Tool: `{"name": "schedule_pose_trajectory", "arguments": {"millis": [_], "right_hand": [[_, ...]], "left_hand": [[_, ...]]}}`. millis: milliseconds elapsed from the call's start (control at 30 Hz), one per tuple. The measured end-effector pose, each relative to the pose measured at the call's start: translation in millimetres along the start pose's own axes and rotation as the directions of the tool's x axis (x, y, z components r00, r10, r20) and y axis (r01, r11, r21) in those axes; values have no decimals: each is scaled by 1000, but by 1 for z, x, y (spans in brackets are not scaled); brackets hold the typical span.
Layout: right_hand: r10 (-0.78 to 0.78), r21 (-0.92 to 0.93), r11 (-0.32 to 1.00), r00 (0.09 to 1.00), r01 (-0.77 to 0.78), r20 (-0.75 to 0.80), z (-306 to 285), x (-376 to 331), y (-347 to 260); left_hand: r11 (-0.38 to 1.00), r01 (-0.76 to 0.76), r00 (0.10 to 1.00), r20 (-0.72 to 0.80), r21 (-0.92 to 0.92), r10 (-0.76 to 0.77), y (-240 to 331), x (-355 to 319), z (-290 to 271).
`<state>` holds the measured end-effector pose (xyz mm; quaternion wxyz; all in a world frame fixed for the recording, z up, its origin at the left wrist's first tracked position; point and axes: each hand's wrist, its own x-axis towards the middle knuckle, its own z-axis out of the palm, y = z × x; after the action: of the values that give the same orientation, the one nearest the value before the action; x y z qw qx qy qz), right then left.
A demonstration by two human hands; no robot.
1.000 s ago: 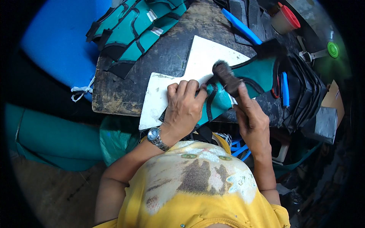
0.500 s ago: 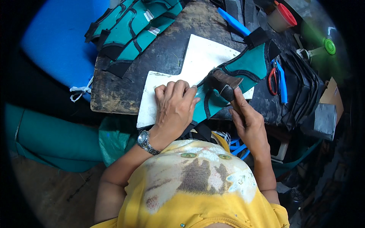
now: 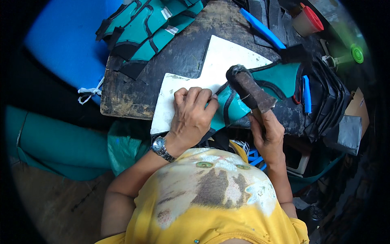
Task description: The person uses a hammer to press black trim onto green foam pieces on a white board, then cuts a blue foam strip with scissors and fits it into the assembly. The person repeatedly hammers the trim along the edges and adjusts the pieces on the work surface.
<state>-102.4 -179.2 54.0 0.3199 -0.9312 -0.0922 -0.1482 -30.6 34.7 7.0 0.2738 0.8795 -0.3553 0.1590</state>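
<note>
My left hand [image 3: 192, 112], with a wristwatch on its wrist, presses flat on a teal and black leather piece [image 3: 280, 79] that lies over a white board [image 3: 211, 65] on the dark worn table [image 3: 191, 44]. In my right hand [image 3: 266, 132] I grip the handle of a rusty hammer [image 3: 250, 90]. The hammer's head is raised a little above the teal piece, just right of my left fingers.
A stack of teal and black cut pieces [image 3: 150, 28] lies at the table's far left. A blue tool [image 3: 262, 28], a red-lidded cup [image 3: 308, 22], pliers with blue and red grips [image 3: 304, 94] and black straps [image 3: 329, 101] crowd the right side. Blue sheet [image 3: 65, 44] at left.
The hammer came down toward the teal piece half a second ago and now its head is lifted again. My left hand stays pressed on the piece.
</note>
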Motion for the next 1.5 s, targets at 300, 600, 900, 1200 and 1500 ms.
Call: {"name": "schedule_pose_trajectory", "arguments": {"millis": [300, 600, 900, 1200, 1500], "right_hand": [[75, -92, 994, 989, -63, 129, -2, 5, -3], [3, -54, 999, 994, 3, 112, -3, 8, -10], [15, 26, 1000, 997, -17, 72, -7, 5, -23], [146, 4, 988, 950, -153, 277, -15, 9, -27], [45, -14, 999, 978, -43, 202, -8, 11, -24]], "left_hand": [[970, 202, 979, 37, -137, -199, 3, -5, -16], [991, 107, 994, -16, -82, -108, -1, -9, -11], [995, 68, 996, -44, -70, -71, -2, -9, -9], [948, 250, 967, 92, -198, -236, -9, -14, -27], [955, 239, 971, 68, -178, -230, -10, -16, -23]]}}
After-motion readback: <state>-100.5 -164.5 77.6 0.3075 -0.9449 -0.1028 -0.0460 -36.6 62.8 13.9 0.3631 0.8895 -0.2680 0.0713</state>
